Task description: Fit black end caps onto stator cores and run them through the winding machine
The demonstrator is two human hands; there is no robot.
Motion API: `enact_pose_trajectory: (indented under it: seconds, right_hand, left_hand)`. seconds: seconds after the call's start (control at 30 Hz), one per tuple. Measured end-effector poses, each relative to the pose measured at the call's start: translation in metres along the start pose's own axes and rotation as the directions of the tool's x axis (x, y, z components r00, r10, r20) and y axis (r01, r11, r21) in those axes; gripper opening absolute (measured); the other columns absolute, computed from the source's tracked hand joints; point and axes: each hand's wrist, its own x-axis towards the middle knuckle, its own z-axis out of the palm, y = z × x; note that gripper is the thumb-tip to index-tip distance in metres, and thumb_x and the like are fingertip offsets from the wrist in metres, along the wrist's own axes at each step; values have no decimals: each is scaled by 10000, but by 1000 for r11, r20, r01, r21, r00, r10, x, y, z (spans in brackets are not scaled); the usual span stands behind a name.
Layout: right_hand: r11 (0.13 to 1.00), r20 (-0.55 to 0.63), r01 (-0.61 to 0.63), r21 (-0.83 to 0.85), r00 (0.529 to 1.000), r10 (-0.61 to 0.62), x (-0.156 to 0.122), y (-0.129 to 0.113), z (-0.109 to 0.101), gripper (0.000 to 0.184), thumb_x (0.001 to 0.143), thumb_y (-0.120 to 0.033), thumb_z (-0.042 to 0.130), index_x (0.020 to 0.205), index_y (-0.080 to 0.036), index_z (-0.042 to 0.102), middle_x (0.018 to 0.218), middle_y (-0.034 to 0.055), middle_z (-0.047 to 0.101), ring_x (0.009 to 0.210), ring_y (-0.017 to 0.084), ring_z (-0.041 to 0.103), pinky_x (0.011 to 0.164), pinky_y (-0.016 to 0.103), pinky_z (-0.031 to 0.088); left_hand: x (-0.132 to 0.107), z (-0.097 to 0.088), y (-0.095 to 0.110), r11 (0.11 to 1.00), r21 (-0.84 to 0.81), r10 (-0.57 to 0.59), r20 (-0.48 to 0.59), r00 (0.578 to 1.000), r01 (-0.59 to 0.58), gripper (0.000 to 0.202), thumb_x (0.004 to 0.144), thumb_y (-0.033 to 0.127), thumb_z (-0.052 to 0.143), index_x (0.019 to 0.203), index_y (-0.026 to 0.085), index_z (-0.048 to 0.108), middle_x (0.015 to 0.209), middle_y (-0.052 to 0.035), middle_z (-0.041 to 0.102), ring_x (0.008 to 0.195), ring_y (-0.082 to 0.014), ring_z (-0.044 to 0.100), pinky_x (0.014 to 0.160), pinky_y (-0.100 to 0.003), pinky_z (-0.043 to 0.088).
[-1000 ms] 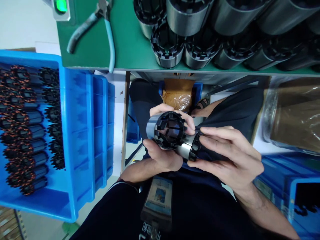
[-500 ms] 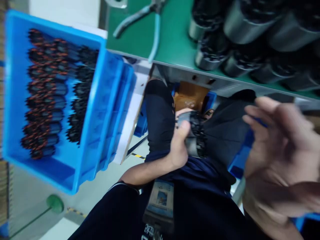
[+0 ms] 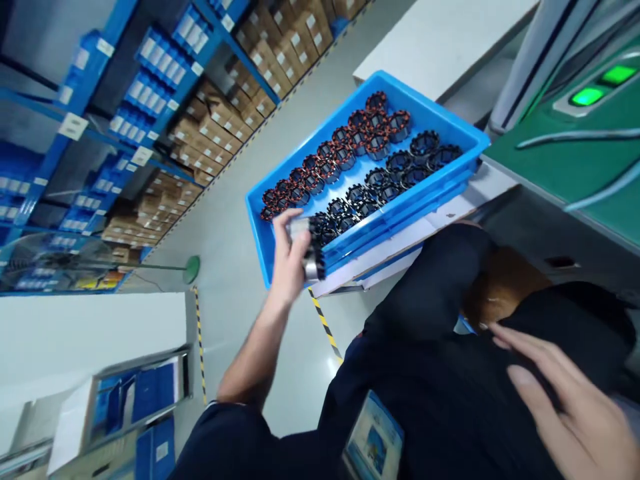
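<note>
My left hand is stretched out to the near corner of a blue tray and is closed around a grey metal cylinder with a black slotted end. The tray holds rows of similar cylinders, some wound with copper wire, some bare black. My right hand hovers over my dark-clothed lap at the lower right, fingers spread, holding nothing.
A green workbench with lit green buttons stands at the right. Blue shelving with cardboard boxes lines the aisle at the upper left. A badge hangs on my chest. Yellow-black floor tape runs below the tray.
My head has turned left toward the tray. My left hand carried the cylinder from my lap out to the tray's near corner. My right hand let go of it and dropped to my lap.
</note>
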Motion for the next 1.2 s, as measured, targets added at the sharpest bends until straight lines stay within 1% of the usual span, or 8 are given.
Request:
enact_pose_trajectory:
  seconds: [0.03,0.13,0.3,0.43,0.67,0.9,1.1,1.2]
  right_hand:
    - [998,86,-16,-54,996,21,-5,6,2,397,1136,-442,703,1521,-444,799,1399,32,879,1157,389,905,754,466,823]
    - [992,291,-15,-127,955,52,-18,11,14,414,1194,-523,607,1568,-401,737,1500,27,845,1270,318,887,979,420,814]
    - [990,491,80,-112,871,-15,-36,5,37,446,1206,-501,588,1596,-360,753,1437,51,866,1267,275,887,1008,362,786]
    - [970,473,118,-211,881,-4,-42,7,45,479,1209,-539,550,1590,-339,759,1379,65,879,1192,307,903,914,429,809]
    - [958,422,20,-287,900,108,-57,8,48,545,1197,-615,545,1659,-388,724,1453,53,864,1258,343,888,972,506,813]
    - [919,398,-190,-346,857,327,-90,3,53,593,1178,-628,534,1692,-395,716,1562,69,820,1431,381,812,1060,510,787]
    - [841,392,-407,-356,752,530,-94,-7,59,687,1156,-727,460,1713,-399,692,1659,62,755,1566,391,719,1253,593,682]
    - [821,401,-484,-303,716,571,-85,-15,56,668,1182,-708,449,1749,-408,638,1705,49,707,1609,336,679,1353,573,601]
  left_hand:
    - [21,-19,-8,972,222,85,-33,996,-76,558,1066,727,700,1424,310,610,1392,-80,705,1167,-270,697,1079,-395,587]
    - [73,-49,-38,759,650,-92,44,995,41,442,1157,508,570,1506,236,573,1514,-131,713,1365,-297,679,1276,-430,508]
    - [108,-44,-81,600,774,-327,7,945,202,511,1126,476,587,1544,184,621,1498,-250,685,1365,-438,734,1254,-589,543]
    - [105,-38,-87,537,808,-398,-11,917,243,591,1145,549,535,1632,218,583,1555,-289,590,1291,-479,776,1207,-639,568]
    - [85,-34,-76,601,769,-457,108,883,217,644,1184,705,402,1596,237,566,1430,-263,638,1250,-427,745,791,-460,701]
    - [74,-39,-77,644,763,-329,212,920,55,563,1199,622,379,1491,204,617,1536,-227,714,1497,-384,657,1339,-550,504]
    - [66,-48,-69,607,792,-340,179,923,70,720,1141,689,408,1617,176,579,1612,-283,670,1422,-518,716,1260,-719,538]
    - [55,-49,-67,603,798,-145,86,986,19,861,1105,749,453,1740,169,499,1656,-314,555,1498,-553,646,1234,-770,554]
